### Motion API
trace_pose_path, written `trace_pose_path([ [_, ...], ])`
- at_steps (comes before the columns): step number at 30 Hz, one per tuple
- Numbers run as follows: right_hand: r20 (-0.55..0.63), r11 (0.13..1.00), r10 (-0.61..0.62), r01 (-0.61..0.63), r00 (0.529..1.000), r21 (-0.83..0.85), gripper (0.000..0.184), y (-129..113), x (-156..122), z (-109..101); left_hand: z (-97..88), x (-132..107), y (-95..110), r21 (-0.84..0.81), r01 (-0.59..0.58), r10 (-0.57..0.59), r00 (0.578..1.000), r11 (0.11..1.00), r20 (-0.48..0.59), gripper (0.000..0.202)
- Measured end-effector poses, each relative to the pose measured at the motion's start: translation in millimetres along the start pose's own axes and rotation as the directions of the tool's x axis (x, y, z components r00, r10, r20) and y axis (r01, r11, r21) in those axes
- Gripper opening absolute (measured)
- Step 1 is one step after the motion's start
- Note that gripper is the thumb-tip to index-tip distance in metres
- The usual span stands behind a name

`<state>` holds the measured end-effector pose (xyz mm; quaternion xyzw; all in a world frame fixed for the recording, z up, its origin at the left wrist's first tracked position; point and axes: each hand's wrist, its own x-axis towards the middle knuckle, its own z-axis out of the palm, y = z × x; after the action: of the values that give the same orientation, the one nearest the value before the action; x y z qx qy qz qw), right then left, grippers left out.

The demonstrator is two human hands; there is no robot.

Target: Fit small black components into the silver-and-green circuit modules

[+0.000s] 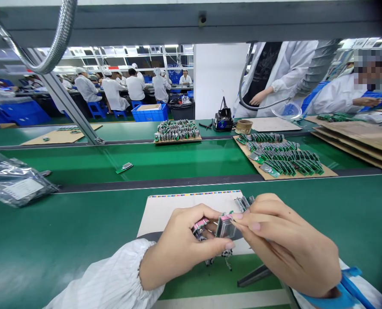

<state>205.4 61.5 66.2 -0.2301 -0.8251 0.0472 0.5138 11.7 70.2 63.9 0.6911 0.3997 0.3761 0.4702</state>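
1. Both hands are busy: by the left hand (181, 242), a small board (225, 227) is held between thumb and fingers, pink end up. Another pink-edged piece (200, 224) is tucked in behind that thumb, partly covered.
2. By the right hand (290, 242), the board's pink end is pinched, fingertips brought in narrow. A blue band (334, 289) is worn at that wrist.
3. So the board is held up between the hands, over a pale sheet (168, 210) on the near side of the bench (81, 227). More boards (242, 203) can be spotted just past the right fingers, half hidden.
4. Farther out, a lone board (124, 168) is left on the green strip (184, 165), with a plastic bag (20, 184) parked on the left.
5. Over on the right, rows of boards (284, 159) are lined up on cardboard (331, 173), with cardboard sheets (368, 139) stacked beyond.
6. On the far side, another batch (178, 130) is piled near a tape roll (243, 126).
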Motion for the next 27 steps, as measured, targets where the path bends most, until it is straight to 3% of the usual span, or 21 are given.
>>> trace_pose_path([
  [6, 0.038, 1.000, -0.004, 0.004, 0.999, 0.000, 0.045, 4, -5, -1, 0.2, 0, 0, 0.016, -0.018, 0.018, 1.000, 1.000, -0.007, 0.022],
  [11, -0.033, 0.999, 0.034, -0.033, 0.999, 0.042, 0.035, -1, 4, 4, 0.9, -3, -1, 0.041, -0.060, 0.059, 0.998, 0.997, 0.011, 0.020],
  [21, -0.047, 0.963, 0.167, -0.153, 0.985, 0.222, 0.034, -1, 3, 10, 0.6, -2, 4, 0.222, -0.197, 0.202, 0.979, 0.955, 0.000, 0.010],
  [27, 0.029, 0.874, 0.274, -0.261, 0.961, 0.410, 0.039, 3, -2, 7, 2.6, -3, 4, 0.246, -0.201, 0.213, 0.977, 0.948, -0.023, 0.013],
])
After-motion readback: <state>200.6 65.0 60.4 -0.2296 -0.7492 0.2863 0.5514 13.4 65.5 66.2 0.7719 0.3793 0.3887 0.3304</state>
